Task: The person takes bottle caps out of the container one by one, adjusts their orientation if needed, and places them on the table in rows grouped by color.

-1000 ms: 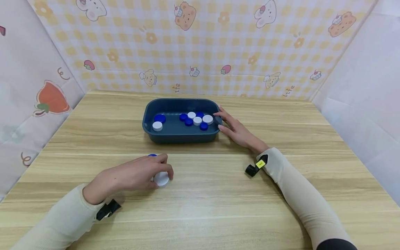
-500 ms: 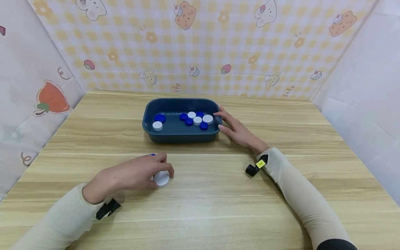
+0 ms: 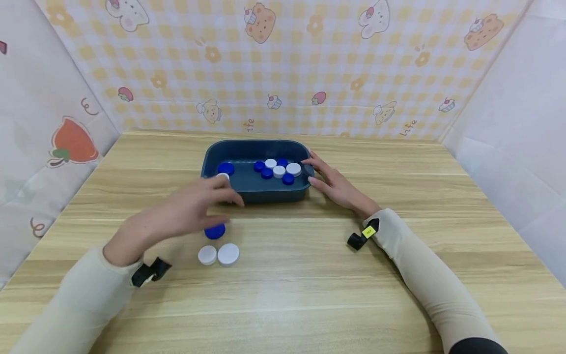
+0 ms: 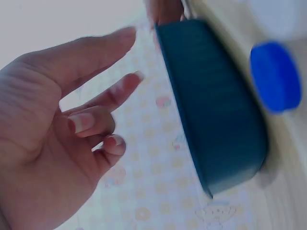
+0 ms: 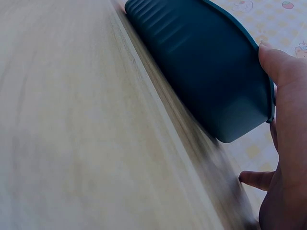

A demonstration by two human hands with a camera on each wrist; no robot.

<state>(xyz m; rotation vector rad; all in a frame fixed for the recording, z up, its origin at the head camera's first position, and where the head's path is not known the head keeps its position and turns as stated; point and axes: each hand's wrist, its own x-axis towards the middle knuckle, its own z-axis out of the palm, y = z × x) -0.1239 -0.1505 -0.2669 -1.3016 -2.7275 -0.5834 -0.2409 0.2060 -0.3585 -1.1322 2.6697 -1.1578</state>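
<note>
Raised above the table in front of the dark teal plastic bin [image 3: 274, 196], my left hand [image 3: 187, 204] has its fingers apart and holds nothing. Below it on the table lie a blue bottle cap [image 3: 214, 231], a smaller white cap [image 3: 207, 255] and a larger white cap [image 3: 228, 254]. In the left wrist view, the blue cap [image 4: 276, 76] is beside the bin [image 4: 211, 105]. My right hand [image 3: 338, 187] holds the bin's right end, thumb at the near corner and a finger over the rim. The right wrist view has the thumb on the rim [image 5: 261, 62].
Inside the bin are several blue and white caps, mostly towards its right side, with a blue cap [image 3: 226, 168] at the left. A wooden tabletop [image 3: 300, 295] extends around it. A checked, patterned cloth [image 3: 292, 64] stands behind the table.
My left hand has left the larger white cap and lifted up and away toward the bin. The three caps on the table now show. My right hand and the bin stay put.
</note>
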